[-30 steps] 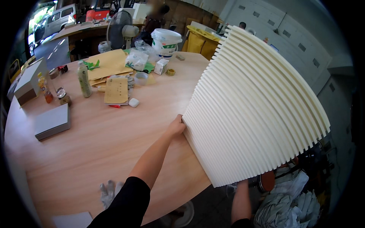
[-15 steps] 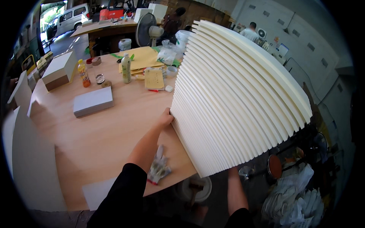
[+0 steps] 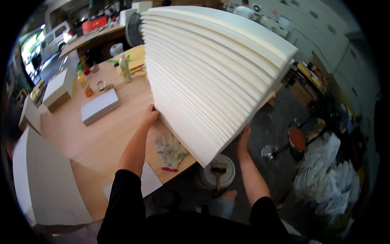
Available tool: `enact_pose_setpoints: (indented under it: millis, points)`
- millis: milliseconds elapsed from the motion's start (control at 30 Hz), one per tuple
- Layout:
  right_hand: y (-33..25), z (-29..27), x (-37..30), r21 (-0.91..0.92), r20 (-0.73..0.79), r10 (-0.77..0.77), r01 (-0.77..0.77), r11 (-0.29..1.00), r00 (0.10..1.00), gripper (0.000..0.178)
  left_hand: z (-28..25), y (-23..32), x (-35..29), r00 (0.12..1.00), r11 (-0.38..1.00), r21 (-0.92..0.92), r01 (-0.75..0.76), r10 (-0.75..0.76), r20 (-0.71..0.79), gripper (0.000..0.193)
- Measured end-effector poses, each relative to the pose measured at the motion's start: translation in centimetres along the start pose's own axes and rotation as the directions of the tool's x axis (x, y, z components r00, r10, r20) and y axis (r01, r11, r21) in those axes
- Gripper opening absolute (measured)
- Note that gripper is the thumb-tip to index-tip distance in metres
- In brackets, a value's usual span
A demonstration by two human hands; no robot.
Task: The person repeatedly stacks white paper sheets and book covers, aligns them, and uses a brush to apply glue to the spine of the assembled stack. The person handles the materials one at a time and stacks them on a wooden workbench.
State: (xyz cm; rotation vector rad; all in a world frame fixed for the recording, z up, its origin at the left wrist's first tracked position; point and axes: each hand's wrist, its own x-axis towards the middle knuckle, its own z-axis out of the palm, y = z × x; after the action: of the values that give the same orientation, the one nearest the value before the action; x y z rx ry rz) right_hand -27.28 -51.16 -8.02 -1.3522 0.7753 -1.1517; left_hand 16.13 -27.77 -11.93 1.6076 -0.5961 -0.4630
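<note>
A big fanned stack of cream-white paper sections [image 3: 203,77] stands tilted between my two hands. My left hand [image 3: 151,116] grips its left edge near the table, with the fingers partly hidden behind it. At the lower right edge, my right hand [image 3: 244,138] is closed on the stack, its fingertips out of sight. The layers spread wide at the top and lie tight toward the bottom corner, which juts past the table edge. Just below my left hand lies a grey-white work glove [image 3: 168,150] with a red cuff, on the wooden table [image 3: 126,130].
White paper blocks [image 3: 44,187] stand at the left. A smaller block [image 3: 100,106], an orange drink bottle [image 3: 84,83] and a greenish bottle [image 3: 124,68] are farther back. A bucket with a brush [image 3: 218,173] stands below; a stool [image 3: 296,138] and plastic bags [image 3: 321,175] are at right.
The view has swung right, and the stack sits farther left and higher in it. Its lower right edge looks more even. My right hand, hidden before, now shows beside that edge.
</note>
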Motion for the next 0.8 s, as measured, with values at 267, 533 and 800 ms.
enact_pose_setpoints:
  millis: [267,533,800]
  points:
    - [-14.6,-3.7,2.9,-0.169,-0.184,-0.31,0.281,0.945,0.933,0.056,-4.2,26.0,-4.5,0.476,0.59,0.319,-0.741,0.798,-0.369,0.039]
    - [-38.4,3.0,5.5,-0.214,-0.011,-0.965,0.942,0.259,0.263,0.029,9.1,49.3,-23.0,0.054,-0.027,0.531,-0.847,0.989,0.136,0.039]
    - [-37.9,8.0,6.4,-0.197,0.187,-0.974,0.977,0.087,0.124,0.028,13.8,47.5,-23.5,0.25,0.153,0.507,-0.848,0.96,0.128,0.02]
